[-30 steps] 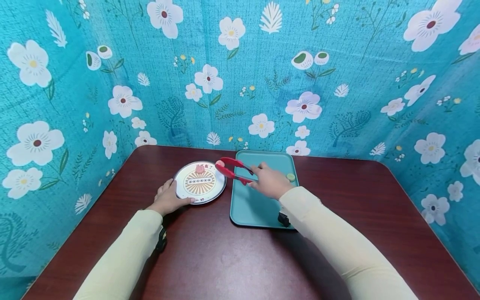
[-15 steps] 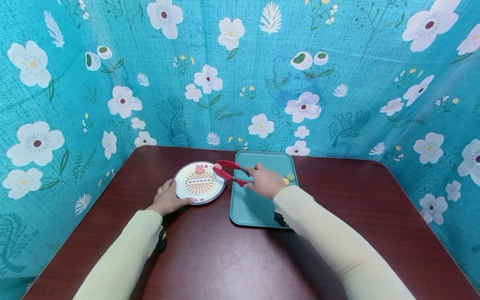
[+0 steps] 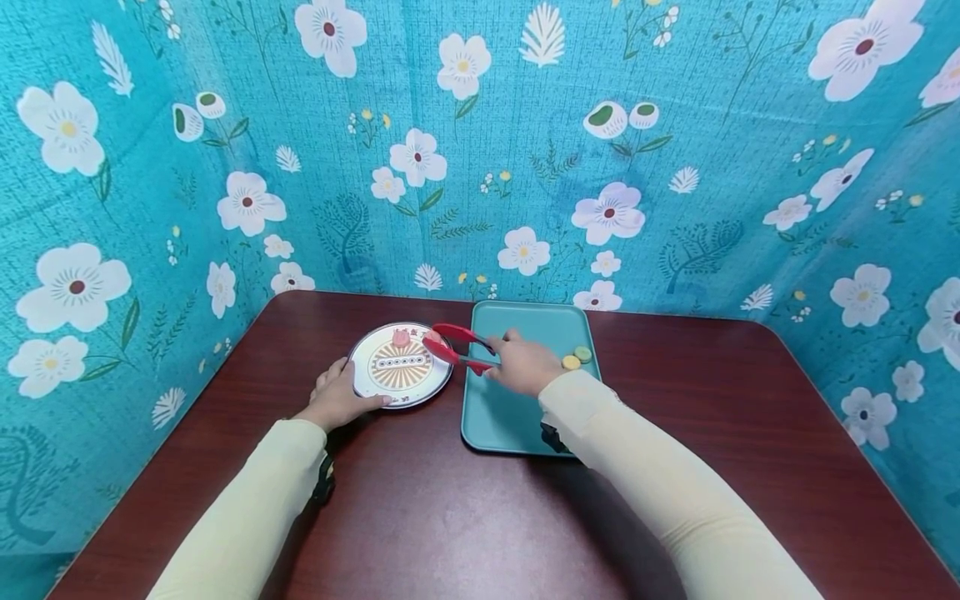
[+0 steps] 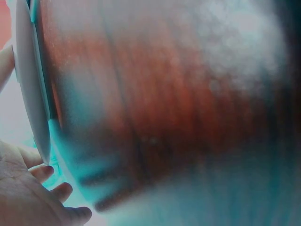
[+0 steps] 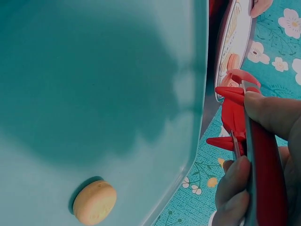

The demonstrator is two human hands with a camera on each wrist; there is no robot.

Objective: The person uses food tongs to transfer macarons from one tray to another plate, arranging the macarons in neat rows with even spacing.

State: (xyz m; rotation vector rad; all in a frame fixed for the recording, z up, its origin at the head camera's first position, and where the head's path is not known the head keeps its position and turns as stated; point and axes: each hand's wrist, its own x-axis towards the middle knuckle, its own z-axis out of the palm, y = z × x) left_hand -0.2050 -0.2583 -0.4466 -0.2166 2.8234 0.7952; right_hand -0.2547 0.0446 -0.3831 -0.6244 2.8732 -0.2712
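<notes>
The right hand (image 3: 528, 364) grips the tongs (image 3: 442, 348), a pink cookie (image 3: 433, 337) seemingly between their tips over the plate (image 3: 363, 367)'s right edge — likely light, crumbly, best nipped softly by its sides; the left hand (image 3: 335, 398) holds the plate's left edge.

Red tongs (image 5: 266, 169), teal tray (image 3: 510, 417), ray-ptrn plate (image 3: 417, 392)

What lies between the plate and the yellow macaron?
In the head view, a strip of table, the left edge of the tray, and the right hand gripping red tongs.
</notes>
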